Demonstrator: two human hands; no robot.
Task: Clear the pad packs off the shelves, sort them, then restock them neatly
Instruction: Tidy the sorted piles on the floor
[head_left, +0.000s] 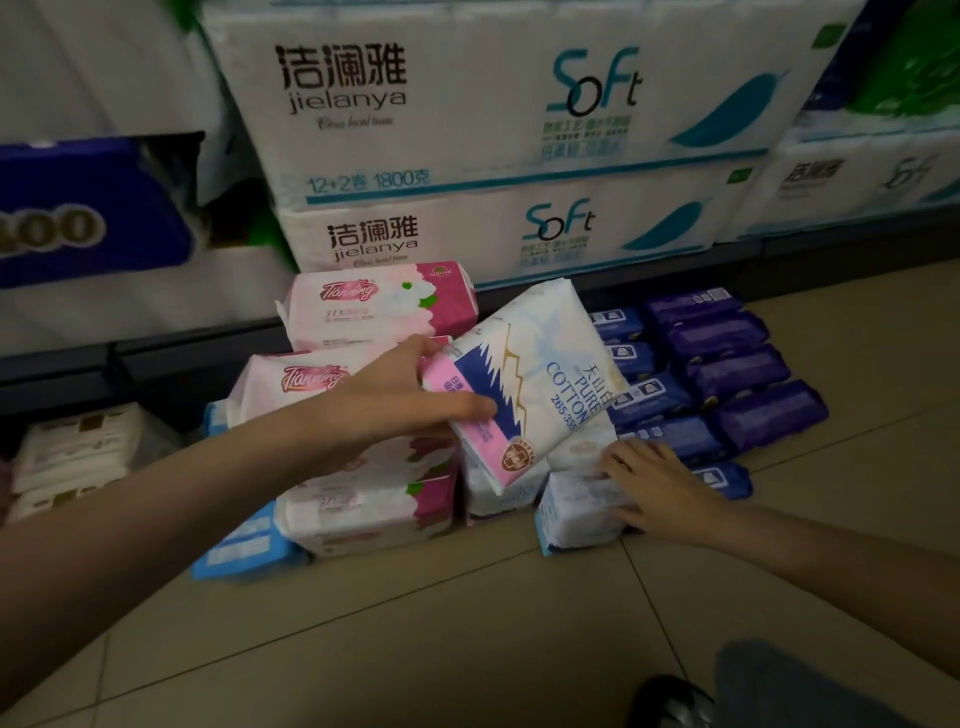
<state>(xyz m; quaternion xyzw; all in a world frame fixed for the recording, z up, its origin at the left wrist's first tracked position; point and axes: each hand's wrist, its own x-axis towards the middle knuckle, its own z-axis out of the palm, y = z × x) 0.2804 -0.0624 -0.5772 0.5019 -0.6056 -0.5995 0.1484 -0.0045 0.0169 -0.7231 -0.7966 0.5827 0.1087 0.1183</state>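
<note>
One cotton pack pinched in left grip

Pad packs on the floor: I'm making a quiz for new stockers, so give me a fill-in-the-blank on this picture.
1. The left hand holds a white pack printed PURE ____.
2. The right hand rests on a ____ pack lying on the floor.
3. The dark blue packs lie in rows on the ____.
4. The pink packs are stacked to the ____ of the dark blue ones.

Missing words: COTTON; white; floor; left
</note>
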